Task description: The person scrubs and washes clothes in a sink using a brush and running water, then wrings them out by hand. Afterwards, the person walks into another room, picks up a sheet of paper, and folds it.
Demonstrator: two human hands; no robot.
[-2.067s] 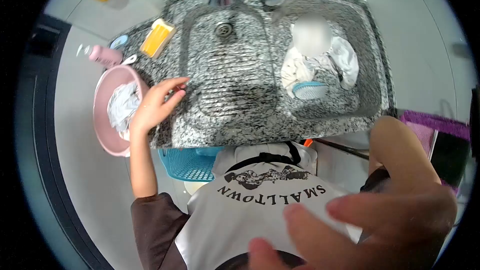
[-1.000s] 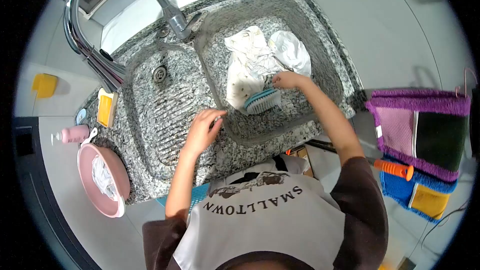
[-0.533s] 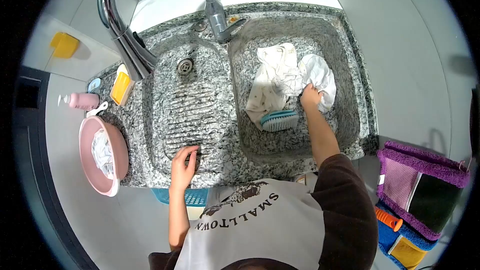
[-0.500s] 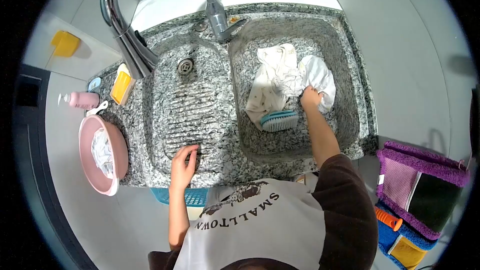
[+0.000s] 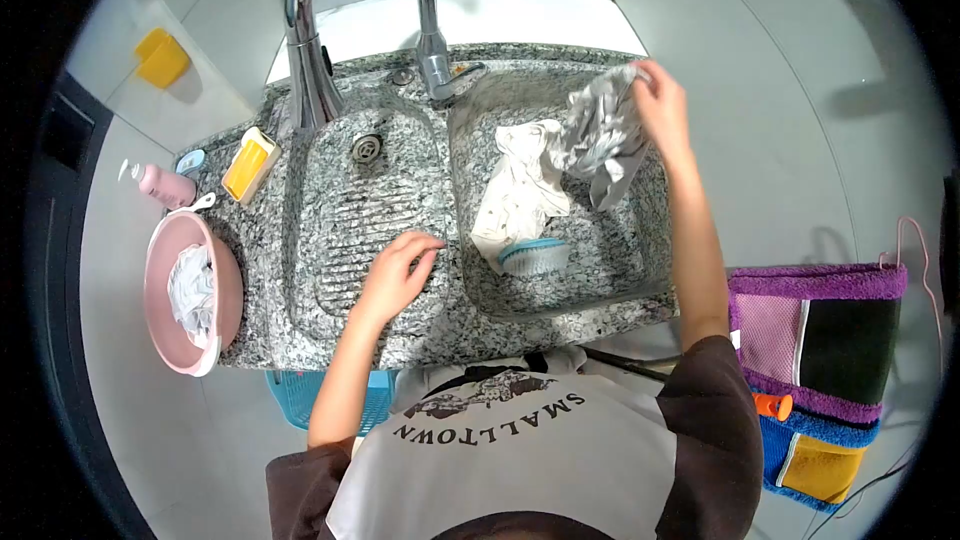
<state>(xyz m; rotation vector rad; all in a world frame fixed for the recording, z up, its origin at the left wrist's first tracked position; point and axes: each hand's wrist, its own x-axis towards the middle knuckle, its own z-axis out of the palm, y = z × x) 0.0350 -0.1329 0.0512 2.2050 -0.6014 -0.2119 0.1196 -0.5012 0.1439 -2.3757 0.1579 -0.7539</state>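
My right hand (image 5: 662, 105) is closed on the top of a crumpled grey-and-white patterned cloth garment (image 5: 604, 130), which hangs over the right basin. Below and left of it, a white garment with small dark marks (image 5: 518, 180) lies bunched on the basin floor. A scrubbing brush with a blue-green back and pale bristles (image 5: 535, 256) rests on that garment's lower end. Over the ribbed washboard (image 5: 375, 230) of the left basin, my left hand (image 5: 400, 275) hovers with fingers apart and nothing in it.
Left of the sink stands a pink basin (image 5: 230, 280) with white cloth inside. Near it are a pink pump bottle (image 5: 165, 185) and a yellow soap in a dish (image 5: 250, 170). Chrome taps (image 5: 432, 60) rise at the back. Purple-edged cloths (image 5: 815, 280) hang at right.
My right hand has lifted the patterned garment from the basin, up and to the right. My left hand has moved right and slightly up. The view has shifted a little.
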